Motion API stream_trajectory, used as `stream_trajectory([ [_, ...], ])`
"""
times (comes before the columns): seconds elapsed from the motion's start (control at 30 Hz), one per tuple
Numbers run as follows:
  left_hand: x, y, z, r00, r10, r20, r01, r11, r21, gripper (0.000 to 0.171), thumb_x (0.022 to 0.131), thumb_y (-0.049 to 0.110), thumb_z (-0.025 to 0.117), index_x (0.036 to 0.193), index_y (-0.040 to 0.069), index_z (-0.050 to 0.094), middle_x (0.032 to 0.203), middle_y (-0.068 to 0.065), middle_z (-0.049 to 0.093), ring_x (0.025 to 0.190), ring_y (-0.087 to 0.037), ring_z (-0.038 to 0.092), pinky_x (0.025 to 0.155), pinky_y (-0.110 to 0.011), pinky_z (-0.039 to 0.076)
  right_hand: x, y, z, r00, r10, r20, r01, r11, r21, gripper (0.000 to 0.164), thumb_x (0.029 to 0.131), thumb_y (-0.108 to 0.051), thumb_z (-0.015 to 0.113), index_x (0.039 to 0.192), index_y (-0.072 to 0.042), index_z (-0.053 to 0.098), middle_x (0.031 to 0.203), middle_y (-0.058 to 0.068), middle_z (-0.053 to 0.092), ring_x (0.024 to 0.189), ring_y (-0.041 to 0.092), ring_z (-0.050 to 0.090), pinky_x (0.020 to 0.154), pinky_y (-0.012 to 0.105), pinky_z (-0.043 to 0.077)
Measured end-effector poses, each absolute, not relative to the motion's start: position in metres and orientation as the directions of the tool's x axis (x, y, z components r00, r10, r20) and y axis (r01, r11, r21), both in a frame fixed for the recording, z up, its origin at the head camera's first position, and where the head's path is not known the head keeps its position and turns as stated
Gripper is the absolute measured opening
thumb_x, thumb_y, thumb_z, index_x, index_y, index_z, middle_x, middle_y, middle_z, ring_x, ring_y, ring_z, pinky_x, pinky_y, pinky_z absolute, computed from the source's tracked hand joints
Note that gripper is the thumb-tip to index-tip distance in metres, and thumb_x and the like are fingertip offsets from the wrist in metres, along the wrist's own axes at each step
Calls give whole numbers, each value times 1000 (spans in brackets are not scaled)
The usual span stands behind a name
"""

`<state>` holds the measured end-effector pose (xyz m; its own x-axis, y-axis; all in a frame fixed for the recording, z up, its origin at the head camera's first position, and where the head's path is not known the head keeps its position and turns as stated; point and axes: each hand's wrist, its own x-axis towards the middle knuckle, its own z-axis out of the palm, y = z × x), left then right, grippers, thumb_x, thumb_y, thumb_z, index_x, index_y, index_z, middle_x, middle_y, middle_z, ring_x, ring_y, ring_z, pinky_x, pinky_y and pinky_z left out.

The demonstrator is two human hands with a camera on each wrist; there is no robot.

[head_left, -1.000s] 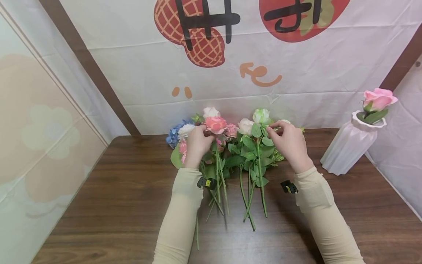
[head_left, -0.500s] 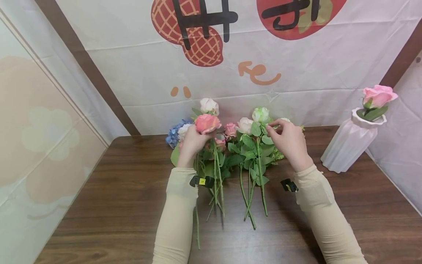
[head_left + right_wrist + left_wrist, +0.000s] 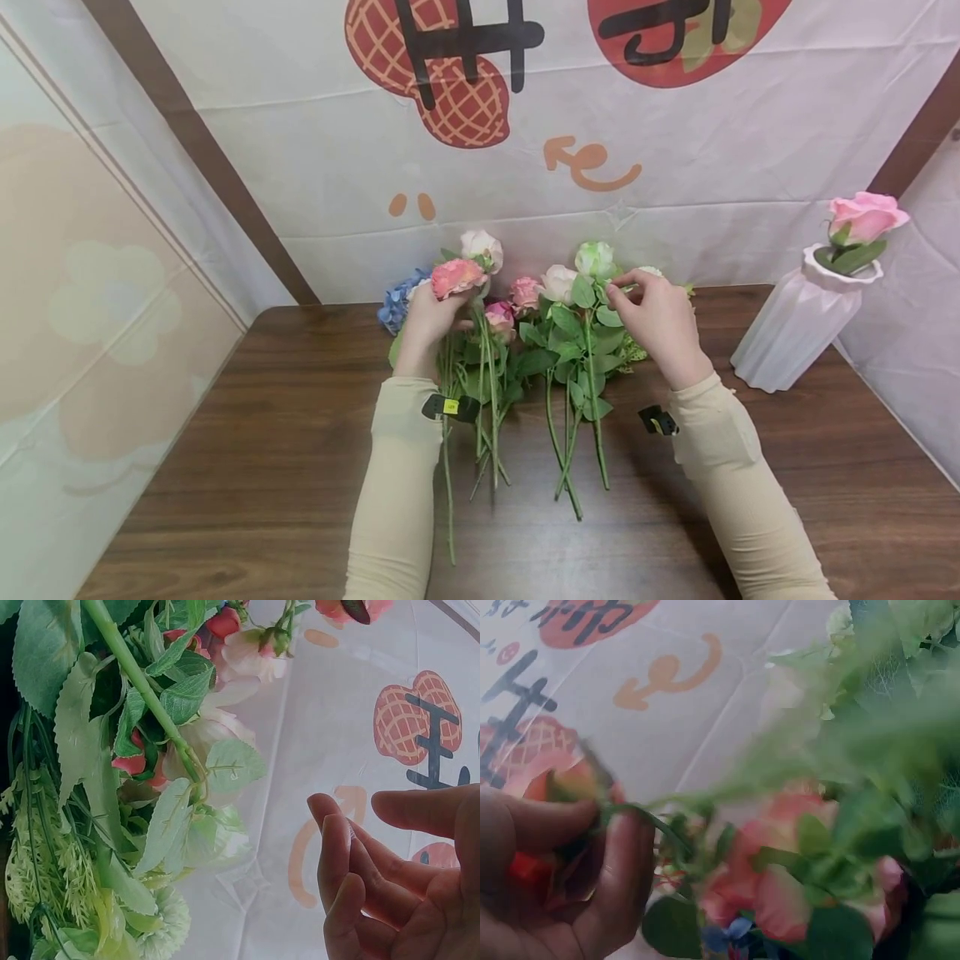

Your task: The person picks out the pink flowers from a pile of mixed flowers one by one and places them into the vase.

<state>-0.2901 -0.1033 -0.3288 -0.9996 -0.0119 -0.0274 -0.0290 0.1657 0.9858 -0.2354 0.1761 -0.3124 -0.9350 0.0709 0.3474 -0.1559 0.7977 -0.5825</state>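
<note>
My left hand [image 3: 427,329] pinches the green stem of a coral-pink artificial flower [image 3: 457,278] just below its bloom. In the left wrist view, thumb and fingers [image 3: 626,855] close on that stem under the flower head. A pale pink rose [image 3: 482,248] stands right behind the coral bloom; whether the hand also holds it, I cannot tell. My right hand [image 3: 660,329] hovers beside the right bunch, near a green-white rose [image 3: 595,259] and its leaves. In the right wrist view, its thumb and loosely bent fingers [image 3: 334,847] stand apart with nothing between them.
Several flowers lie along the table's back, among them a blue hydrangea [image 3: 396,308] and a cream rose [image 3: 558,284]. Their stems point forward over the brown table [image 3: 247,467]. A white vase [image 3: 798,329] holding a pink rose [image 3: 868,218] stands at right. A printed cloth hangs behind.
My left hand has moved left with the coral-pink flower, whose stem shifts along. The pale pink rose behind it has also shifted slightly. My right hand stays in place.
</note>
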Motion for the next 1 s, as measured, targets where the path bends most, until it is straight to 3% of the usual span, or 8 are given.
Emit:
stream_trajectory([
  [0.1,-292,-107,-330,-999,-28,-46,-49,129,991,31,96,17,55,123,2,54,85,-9,56,64,-10,59,61,-27,58,-236,176,-312,-936,68,346,-157,799,-581,32,95,-38,53,108,-12,68,84,6,74,71,22,66,53,30,44],
  [0.2,-293,-112,-332,-998,-46,-37,-45,190,981,29,96,19,54,119,1,56,85,-10,58,65,-12,60,67,-33,58,-236,176,-312,-937,64,345,-160,797,-582,31,95,-37,53,108,-12,68,84,6,74,69,22,66,52,30,44],
  [0.3,-295,-116,-337,-997,-68,22,-5,372,928,33,92,22,60,118,1,58,96,-16,63,75,-20,63,76,-40,57,-237,176,-313,-937,59,344,-163,796,-583,29,95,-35,55,107,-12,68,82,6,74,66,21,65,50,29,44],
  [0.43,-296,-115,-341,-990,-54,127,65,630,774,43,85,25,68,121,3,61,115,-18,65,99,-30,63,88,-44,50,-238,175,-314,-937,56,345,-165,799,-578,28,94,-33,55,106,-12,69,79,5,73,62,19,63,50,29,43],
  [0.53,-297,-112,-340,-986,-33,161,92,699,709,45,82,26,72,119,2,62,116,-18,66,107,-33,61,91,-45,48,-238,174,-314,-939,59,340,-159,799,-580,28,94,-34,55,106,-12,69,80,4,73,62,19,63,49,29,43],
  [0.73,-301,-107,-338,-981,14,195,135,768,625,38,79,25,76,102,0,60,94,-15,64,82,-26,56,72,-39,46,-237,175,-312,-939,58,338,-161,796,-583,31,95,-36,54,109,-12,68,83,7,73,66,20,65,49,29,44],
  [0.87,-298,-106,-338,-989,48,138,126,763,634,38,81,29,74,103,4,57,89,-11,64,74,-22,58,64,-33,46,-237,175,-313,-941,51,335,-165,795,-584,33,95,-38,53,109,-11,68,84,7,74,66,20,65,49,28,44],
  [1.0,-292,-104,-339,-993,109,40,110,778,618,45,86,47,65,106,9,53,87,-8,61,71,-21,59,61,-31,46,-237,175,-313,-940,55,335,-161,796,-583,34,95,-39,53,109,-11,68,85,8,74,66,20,65,48,28,44],
])
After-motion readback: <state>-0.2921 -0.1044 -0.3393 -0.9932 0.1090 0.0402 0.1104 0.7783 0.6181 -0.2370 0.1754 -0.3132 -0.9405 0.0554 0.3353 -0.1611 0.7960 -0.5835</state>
